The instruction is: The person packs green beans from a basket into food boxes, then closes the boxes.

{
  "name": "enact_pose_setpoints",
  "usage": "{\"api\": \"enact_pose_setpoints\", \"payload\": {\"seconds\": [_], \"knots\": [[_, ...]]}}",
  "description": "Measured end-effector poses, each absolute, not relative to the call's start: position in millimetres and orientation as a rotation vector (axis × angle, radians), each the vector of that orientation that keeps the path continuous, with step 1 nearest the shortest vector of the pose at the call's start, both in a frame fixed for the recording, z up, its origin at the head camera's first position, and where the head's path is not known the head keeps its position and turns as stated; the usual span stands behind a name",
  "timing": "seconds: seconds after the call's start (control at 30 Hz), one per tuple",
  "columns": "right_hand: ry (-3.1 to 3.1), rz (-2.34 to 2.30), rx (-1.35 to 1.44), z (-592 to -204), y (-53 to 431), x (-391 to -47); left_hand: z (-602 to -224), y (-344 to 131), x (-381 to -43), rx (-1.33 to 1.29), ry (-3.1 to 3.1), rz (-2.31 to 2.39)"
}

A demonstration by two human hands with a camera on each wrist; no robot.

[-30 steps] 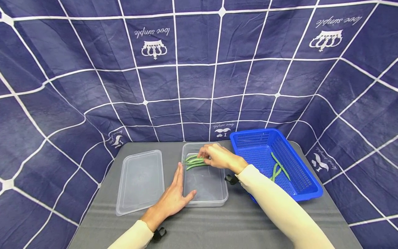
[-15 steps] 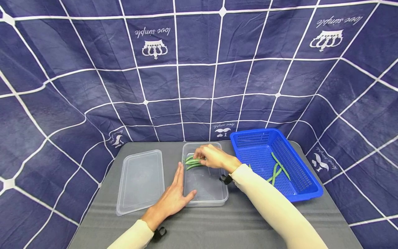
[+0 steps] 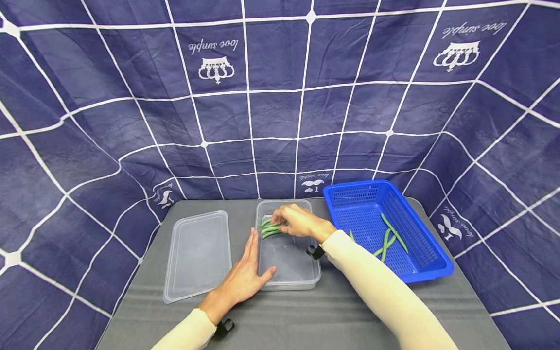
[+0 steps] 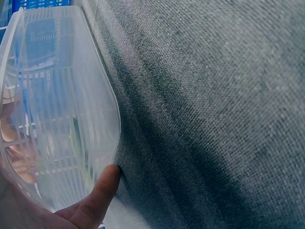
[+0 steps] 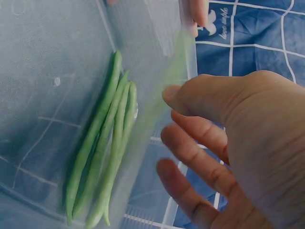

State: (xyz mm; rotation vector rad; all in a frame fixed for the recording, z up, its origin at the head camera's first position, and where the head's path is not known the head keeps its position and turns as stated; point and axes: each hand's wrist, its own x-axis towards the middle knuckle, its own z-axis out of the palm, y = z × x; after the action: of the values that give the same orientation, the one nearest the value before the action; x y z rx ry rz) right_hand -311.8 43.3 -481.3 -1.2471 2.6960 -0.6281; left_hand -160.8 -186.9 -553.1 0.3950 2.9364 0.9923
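Observation:
Several green beans [image 5: 90, 140] lie side by side in the far half of a clear plastic container [image 3: 284, 267]. My right hand [image 3: 297, 222] is over them inside the rim, fingers bent downward. In the right wrist view, a blurred green streak, like one more bean, passes right at the thumb tip [image 5: 172, 95], while the other fingers are loose and apart. My left hand [image 3: 242, 277] lies along the container's left side with straight fingers. A fingertip [image 4: 112, 174] is against its wall in the left wrist view.
A flat clear lid [image 3: 199, 255] lies on the grey table at the left. The blue slotted basket [image 3: 422, 278] stands at the right with a few green beans [image 3: 394, 233] in it. A blue checked cloth [image 3: 275, 112] surrounds the table's back and sides.
My right hand has shifted slightly left over the beans, and their visible ends sit a little differently. My left hand, the lid and the basket stay put.

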Motion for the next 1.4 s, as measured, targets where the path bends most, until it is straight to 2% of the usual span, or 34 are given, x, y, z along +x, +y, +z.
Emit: {"api": "enact_pose_setpoints", "payload": {"seconds": [0.5, 0.93, 1.4], "knots": [[2.795, -0.593, -1.195, -463.9, 76.2, -301.2, -552.7, -189.8, -160.1, 0.434, 2.973, 0.992], [2.88, -0.624, -1.161, -453.1, 140.4, -285.5, -551.8, -189.7, -160.1, 0.43, 2.972, 0.988], [2.98, -0.658, -1.104, -463.1, 205.2, -272.5, -552.3, -188.4, -158.8, 0.403, 2.956, 0.989]]}}
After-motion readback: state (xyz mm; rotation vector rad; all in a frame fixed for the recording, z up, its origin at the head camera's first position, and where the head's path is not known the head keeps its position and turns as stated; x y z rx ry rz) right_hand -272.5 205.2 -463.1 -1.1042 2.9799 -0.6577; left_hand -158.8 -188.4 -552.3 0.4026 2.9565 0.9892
